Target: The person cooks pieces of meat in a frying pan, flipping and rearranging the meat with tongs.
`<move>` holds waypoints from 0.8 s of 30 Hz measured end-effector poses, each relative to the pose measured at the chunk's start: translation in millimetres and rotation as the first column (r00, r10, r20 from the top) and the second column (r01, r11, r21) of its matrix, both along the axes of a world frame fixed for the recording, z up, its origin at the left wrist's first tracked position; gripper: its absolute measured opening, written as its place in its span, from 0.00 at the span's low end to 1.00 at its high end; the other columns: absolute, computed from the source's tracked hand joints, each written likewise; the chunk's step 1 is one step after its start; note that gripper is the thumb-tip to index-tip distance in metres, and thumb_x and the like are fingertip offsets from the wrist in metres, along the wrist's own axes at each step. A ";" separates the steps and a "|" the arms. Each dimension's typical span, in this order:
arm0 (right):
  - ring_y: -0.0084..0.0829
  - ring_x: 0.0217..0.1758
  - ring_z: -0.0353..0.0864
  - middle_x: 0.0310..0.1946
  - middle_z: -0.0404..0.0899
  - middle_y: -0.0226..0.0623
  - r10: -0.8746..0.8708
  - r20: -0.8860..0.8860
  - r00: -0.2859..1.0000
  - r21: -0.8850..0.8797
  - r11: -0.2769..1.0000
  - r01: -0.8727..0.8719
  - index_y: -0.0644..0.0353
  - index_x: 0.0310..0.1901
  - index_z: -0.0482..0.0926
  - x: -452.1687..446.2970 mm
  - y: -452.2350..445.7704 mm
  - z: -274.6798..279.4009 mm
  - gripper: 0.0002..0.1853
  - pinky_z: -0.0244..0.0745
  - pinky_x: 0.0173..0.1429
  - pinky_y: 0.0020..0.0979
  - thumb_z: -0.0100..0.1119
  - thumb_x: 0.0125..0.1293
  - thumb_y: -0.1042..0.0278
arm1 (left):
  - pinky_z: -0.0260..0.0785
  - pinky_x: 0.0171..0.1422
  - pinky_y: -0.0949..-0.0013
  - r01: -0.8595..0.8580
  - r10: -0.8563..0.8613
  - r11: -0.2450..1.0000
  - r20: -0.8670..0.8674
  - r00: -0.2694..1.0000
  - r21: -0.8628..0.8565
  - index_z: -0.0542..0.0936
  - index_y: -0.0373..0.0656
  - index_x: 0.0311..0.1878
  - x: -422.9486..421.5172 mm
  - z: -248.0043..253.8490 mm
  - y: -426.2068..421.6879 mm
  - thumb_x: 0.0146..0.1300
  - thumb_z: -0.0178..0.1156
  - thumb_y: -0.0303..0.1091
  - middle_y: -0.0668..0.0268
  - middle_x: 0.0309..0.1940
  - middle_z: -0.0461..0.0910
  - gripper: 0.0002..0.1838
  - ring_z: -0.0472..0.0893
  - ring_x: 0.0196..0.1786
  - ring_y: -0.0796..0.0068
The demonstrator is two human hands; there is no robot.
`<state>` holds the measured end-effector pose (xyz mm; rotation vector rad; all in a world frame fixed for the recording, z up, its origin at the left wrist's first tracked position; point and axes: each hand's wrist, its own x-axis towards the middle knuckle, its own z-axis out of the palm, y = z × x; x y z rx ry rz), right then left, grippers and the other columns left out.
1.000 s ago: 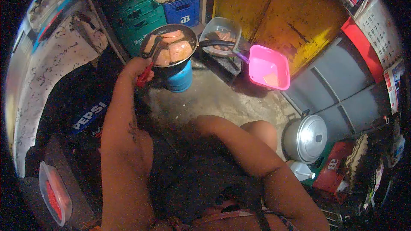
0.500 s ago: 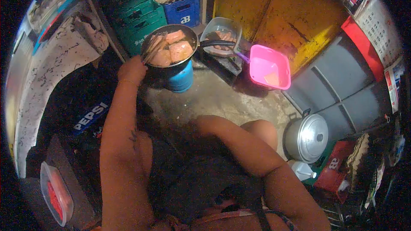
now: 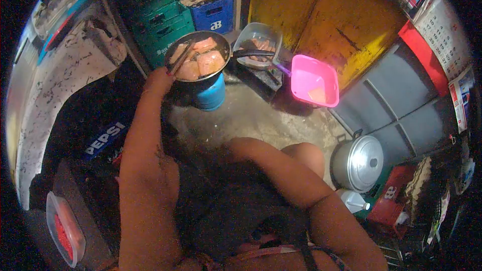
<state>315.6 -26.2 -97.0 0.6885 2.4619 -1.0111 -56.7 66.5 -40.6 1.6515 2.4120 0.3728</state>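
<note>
Tongs (image 3: 184, 56) have tilted inward over the pan (image 3: 225, 66) in the last half second, the left hand (image 3: 161, 80) edging in with them. Nearest, the right hand (image 3: 233, 151) sinks into shadow; open or closed, I can't tell from this far off. Out ahead, the left is wrapped around the tongs, just beside the pan's near-left rim. Pink slabs (image 3: 211, 62) lie in that pan, no dark crust that I can make out, so I'd call this partway: slabs laid in, cooking unfinished. Tips are hard to read; contact, I can't confirm. A blue cylinder (image 3: 211, 98) shows below, but what props the pan is hidden. Beyond, a clear container (image 3: 247, 31) holds more pieces (image 3: 263, 45), partly behind the pan handle (image 3: 253, 53): finished or waiting, no telling.
</note>
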 end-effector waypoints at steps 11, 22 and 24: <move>0.54 0.60 0.84 0.57 0.85 0.50 0.023 0.059 0.998 -0.007 1.000 -0.022 0.53 0.65 0.80 -2.6 -3.6 26.7 0.30 0.78 0.64 0.51 0.67 0.66 0.46 | 0.78 0.57 0.46 -0.027 0.031 0.995 0.038 0.999 -0.096 0.85 0.41 0.52 35.4 58.4 -41.6 0.65 0.70 0.43 0.49 0.51 0.87 0.19 0.86 0.54 0.45; 0.53 0.60 0.84 0.58 0.85 0.49 0.035 -0.001 0.999 -0.044 0.998 -0.035 0.50 0.66 0.80 -8.0 4.7 -43.8 0.29 0.77 0.64 0.50 0.65 0.68 0.46 | 0.77 0.64 0.44 -0.193 0.173 0.978 -0.209 0.963 -0.081 0.83 0.43 0.55 55.3 77.2 -55.9 0.68 0.66 0.42 0.50 0.59 0.85 0.18 0.84 0.62 0.44; 0.52 0.60 0.85 0.58 0.86 0.48 0.031 0.002 1.000 -0.063 0.998 -0.030 0.50 0.66 0.81 -7.3 1.6 -18.7 0.29 0.78 0.64 0.50 0.64 0.68 0.45 | 0.77 0.63 0.44 -0.146 0.120 0.984 -0.219 0.968 -0.102 0.83 0.43 0.56 61.6 89.1 -56.7 0.68 0.66 0.41 0.50 0.57 0.86 0.18 0.84 0.60 0.44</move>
